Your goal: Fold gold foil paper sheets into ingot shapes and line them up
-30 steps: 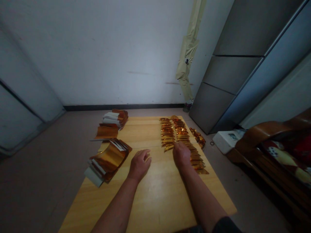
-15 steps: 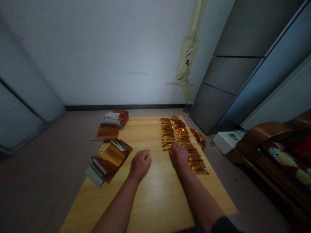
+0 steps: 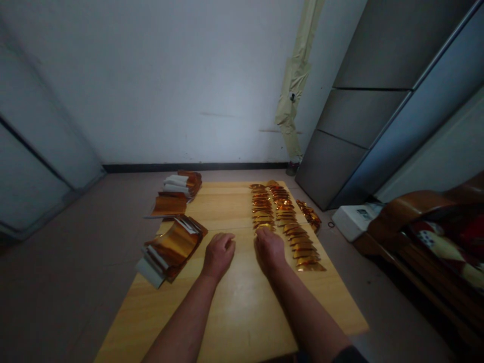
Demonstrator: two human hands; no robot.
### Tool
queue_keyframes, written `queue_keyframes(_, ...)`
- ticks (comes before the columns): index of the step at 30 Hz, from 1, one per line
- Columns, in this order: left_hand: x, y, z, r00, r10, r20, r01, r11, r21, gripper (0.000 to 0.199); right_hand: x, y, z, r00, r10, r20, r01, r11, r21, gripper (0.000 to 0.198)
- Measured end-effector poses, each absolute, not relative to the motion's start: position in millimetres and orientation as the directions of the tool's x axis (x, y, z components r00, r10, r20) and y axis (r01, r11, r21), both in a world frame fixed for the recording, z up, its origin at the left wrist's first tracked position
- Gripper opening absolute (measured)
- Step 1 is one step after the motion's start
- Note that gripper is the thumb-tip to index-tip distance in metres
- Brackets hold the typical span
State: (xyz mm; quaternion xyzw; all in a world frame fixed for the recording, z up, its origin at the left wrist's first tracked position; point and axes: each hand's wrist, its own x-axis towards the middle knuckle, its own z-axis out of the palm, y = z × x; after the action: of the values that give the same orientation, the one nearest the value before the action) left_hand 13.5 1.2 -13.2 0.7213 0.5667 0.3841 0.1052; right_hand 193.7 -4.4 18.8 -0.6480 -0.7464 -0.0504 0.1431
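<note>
Your right hand (image 3: pixel 270 250) is at the near end of the inner row of folded gold-foil pieces (image 3: pixel 261 204) on the desk (image 3: pixel 242 312) — touch lightly, foil likely creases. Whether its grip holds one can't be told; your left hand (image 3: pixel 219 256) is loosely parted, seemingly bare.

A grey refrigerator (image 3: pixel 351 116) stands near a dimly lit white wall (image 3: pixel 170 91)

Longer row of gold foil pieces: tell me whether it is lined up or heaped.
Lined up: the foil pieces lie one behind another along the right side of the wooden table, many edges showing separately.
</note>
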Motion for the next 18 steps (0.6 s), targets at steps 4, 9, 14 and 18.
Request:
queue_keyframes(4, 5.6, -0.1, 7.9, 0.038, 0.946, 0.321, 0.887, -0.18, 0.425, 0.037, 175.9, -8.3, 10.7, -0.257, 0.937, 0.238, 0.954, 0.284, -0.089, 0.018)
queue_keyframes(9, -25.3, 1.6, 48.2, -0.134, 0.98, -0.146, 0.953, 0.168, 0.252, 0.047, 170.7, -9.3, 3.4, -0.315, 0.921, 0.23, 0.939, 0.338, -0.068, 0.019)
queue_keyframes(14, -54.7, -2.4, 74.8, -0.251, 0.968, 0.024, 0.939, 0.237, 0.251, 0.039, 171.9, -9.6, 3.5, -0.316, 0.916, 0.246, 0.936, 0.343, -0.075, 0.018)
queue_keyframes(18, -73.0, 3.0, 72.9, -0.439, 0.893, 0.098, 0.877, 0.402, 0.264, 0.052, 171.3, -8.7, 3.0, -0.319, 0.919, 0.233, 0.935, 0.345, -0.077, 0.017)
